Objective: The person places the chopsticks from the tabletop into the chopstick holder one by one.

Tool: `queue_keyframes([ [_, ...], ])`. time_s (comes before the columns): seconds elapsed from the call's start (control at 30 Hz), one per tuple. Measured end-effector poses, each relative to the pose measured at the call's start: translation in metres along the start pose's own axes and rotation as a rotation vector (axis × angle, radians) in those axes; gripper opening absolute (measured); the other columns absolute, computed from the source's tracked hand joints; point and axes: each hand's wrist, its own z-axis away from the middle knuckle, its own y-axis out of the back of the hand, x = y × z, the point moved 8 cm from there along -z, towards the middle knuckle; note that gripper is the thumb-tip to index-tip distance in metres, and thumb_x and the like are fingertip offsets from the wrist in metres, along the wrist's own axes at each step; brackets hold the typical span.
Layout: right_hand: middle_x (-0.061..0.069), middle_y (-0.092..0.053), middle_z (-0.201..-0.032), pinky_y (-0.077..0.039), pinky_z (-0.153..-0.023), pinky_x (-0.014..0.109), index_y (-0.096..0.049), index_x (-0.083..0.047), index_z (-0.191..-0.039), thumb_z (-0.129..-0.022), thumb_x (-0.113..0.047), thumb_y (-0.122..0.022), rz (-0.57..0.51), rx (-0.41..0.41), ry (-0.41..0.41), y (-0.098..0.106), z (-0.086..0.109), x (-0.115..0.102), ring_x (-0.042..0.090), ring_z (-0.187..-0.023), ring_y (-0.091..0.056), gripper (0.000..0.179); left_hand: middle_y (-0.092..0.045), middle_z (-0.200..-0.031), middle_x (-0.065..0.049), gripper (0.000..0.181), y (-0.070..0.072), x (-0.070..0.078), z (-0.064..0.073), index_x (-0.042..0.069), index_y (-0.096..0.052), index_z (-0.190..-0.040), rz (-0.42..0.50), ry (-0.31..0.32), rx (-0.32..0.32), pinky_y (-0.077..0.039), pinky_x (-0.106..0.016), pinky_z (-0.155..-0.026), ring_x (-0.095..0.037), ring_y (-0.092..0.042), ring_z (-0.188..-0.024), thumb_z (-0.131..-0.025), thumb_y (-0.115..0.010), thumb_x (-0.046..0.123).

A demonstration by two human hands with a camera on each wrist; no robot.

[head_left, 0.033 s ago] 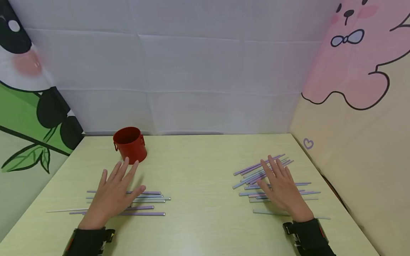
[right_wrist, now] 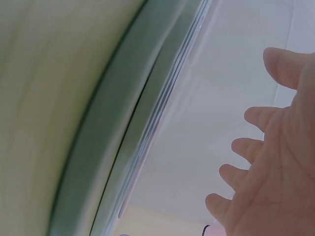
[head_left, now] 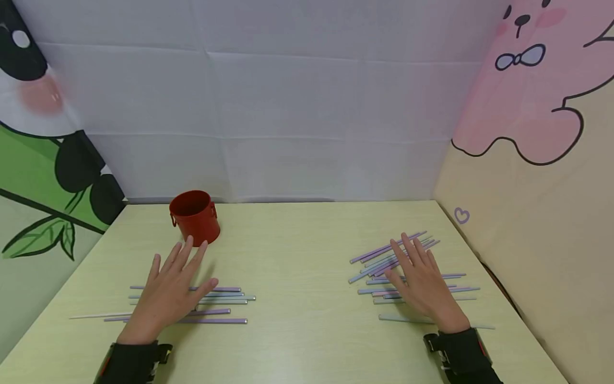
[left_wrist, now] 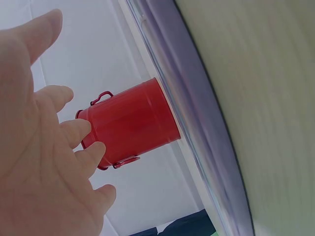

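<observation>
With fingers spread, my left hand point(head_left: 172, 290) is held palm down over a loose row of thin purple, blue and greenish straw-like sticks point(head_left: 220, 321). Its palm faces the left wrist camera, holding nothing. Just beyond those fingertips stands a small red bucket point(head_left: 195, 218), upright, with a loop handle on each side. On the other side, my right hand point(head_left: 422, 280) hovers above a second spread of similar sticks point(head_left: 379, 271), its fingers straight and apart. The right wrist view shows that palm point(right_wrist: 280, 167) bare too. Each hand hides the middle of several sticks.
A pale wooden table point(head_left: 302, 298) carries everything. Behind it hangs a creased white cloth point(head_left: 288, 106). Walls with cartoon pictures close in both sides, including a pink animal point(head_left: 523, 106) at right. A single greenish stick point(head_left: 403, 318) lies nearest the front right.
</observation>
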Motion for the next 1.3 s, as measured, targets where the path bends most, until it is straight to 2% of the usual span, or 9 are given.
queue_keyframes([
  [0.43, 0.018, -0.01, -0.156, -0.01, -0.108, 0.062, -0.02, -0.011, -0.151, -0.1, -0.043, -0.047, -0.016, -0.002, -0.018, 0.0, 0.006, 0.003, 0.034, -0.141, 0.001, 0.067, -0.011, -0.155, -0.018, 0.083, 0.003, 0.0, 0.0, 0.017, -0.016, -0.153, 0.009, 0.0, -0.004, 0.01, -0.063, -0.107, -0.035, 0.004, -0.141, -0.09, -0.052, 0.059],
  [0.63, 0.017, -0.008, -0.156, -0.009, -0.108, 0.063, -0.018, -0.012, -0.152, -0.1, -0.042, -0.048, -0.028, 0.014, -0.02, 0.005, 0.005, 0.003, 0.031, -0.142, 0.003, 0.067, -0.011, -0.156, -0.017, 0.083, 0.007, 0.0, -0.002, 0.017, -0.016, -0.153, 0.012, -0.005, 0.023, 0.009, -0.062, -0.107, -0.034, 0.002, -0.141, -0.09, -0.052, 0.059],
  [0.73, 0.019, -0.01, -0.156, -0.011, -0.108, 0.063, -0.019, -0.011, -0.151, -0.099, -0.039, -0.05, -0.046, 0.028, -0.01, 0.008, 0.004, 0.002, 0.033, -0.141, 0.0, 0.067, -0.014, -0.155, -0.019, 0.083, 0.008, -0.001, -0.004, 0.016, -0.017, -0.152, 0.036, 0.011, 0.035, 0.005, -0.064, -0.107, -0.037, -0.003, -0.141, -0.09, -0.054, 0.057],
  [0.8, 0.019, -0.01, -0.156, -0.012, -0.108, 0.062, -0.019, -0.011, -0.151, -0.099, -0.038, -0.052, -0.075, 0.036, -0.006, 0.01, 0.003, 0.001, 0.034, -0.141, -0.001, 0.068, -0.017, -0.153, -0.021, 0.083, 0.011, -0.004, -0.005, 0.015, -0.018, -0.152, 0.063, 0.039, 0.054, -0.002, -0.067, -0.106, -0.04, -0.009, -0.139, -0.09, -0.057, 0.054],
  [0.9, 0.015, -0.011, -0.156, -0.016, -0.107, 0.063, -0.019, -0.014, -0.152, -0.098, -0.038, -0.053, -0.145, 0.046, -0.015, 0.012, 0.001, 0.0, 0.034, -0.141, -0.005, 0.068, -0.022, -0.151, -0.023, 0.082, 0.015, -0.01, -0.007, 0.015, -0.018, -0.152, 0.138, 0.104, 0.095, -0.018, -0.07, -0.102, -0.045, -0.02, -0.134, -0.09, -0.061, 0.047],
  [1.0, 0.01, -0.011, -0.157, -0.022, -0.103, 0.065, -0.018, -0.02, -0.152, -0.098, -0.038, -0.054, -0.264, 0.045, -0.04, 0.012, -0.002, -0.002, 0.033, -0.141, -0.008, 0.068, -0.027, -0.149, -0.024, 0.08, 0.018, -0.019, -0.008, 0.016, -0.018, -0.152, 0.239, 0.176, 0.135, -0.03, -0.07, -0.095, -0.046, -0.026, -0.131, -0.091, -0.062, 0.042],
  [1.13, 0.008, -0.017, -0.155, -0.029, -0.099, 0.065, -0.02, -0.025, -0.151, -0.099, -0.035, -0.053, -0.441, 0.066, -0.067, 0.014, -0.008, -0.003, 0.033, -0.138, -0.019, 0.063, -0.032, -0.146, -0.024, 0.079, 0.025, -0.029, -0.014, 0.014, -0.018, -0.152, 0.353, 0.242, 0.202, -0.034, -0.07, -0.091, -0.045, -0.03, -0.129, -0.091, -0.062, 0.04],
  [1.3, 0.005, -0.027, -0.151, -0.032, -0.102, 0.058, -0.026, -0.024, -0.149, -0.1, -0.029, -0.052, -0.73, 0.06, -0.106, 0.018, -0.015, -0.012, 0.03, -0.133, -0.031, 0.055, -0.032, -0.145, -0.023, 0.091, 0.029, -0.05, -0.034, 0.013, -0.014, -0.152, 0.481, 0.287, 0.281, -0.038, -0.07, -0.087, -0.044, -0.032, -0.126, -0.086, -0.07, 0.04],
])
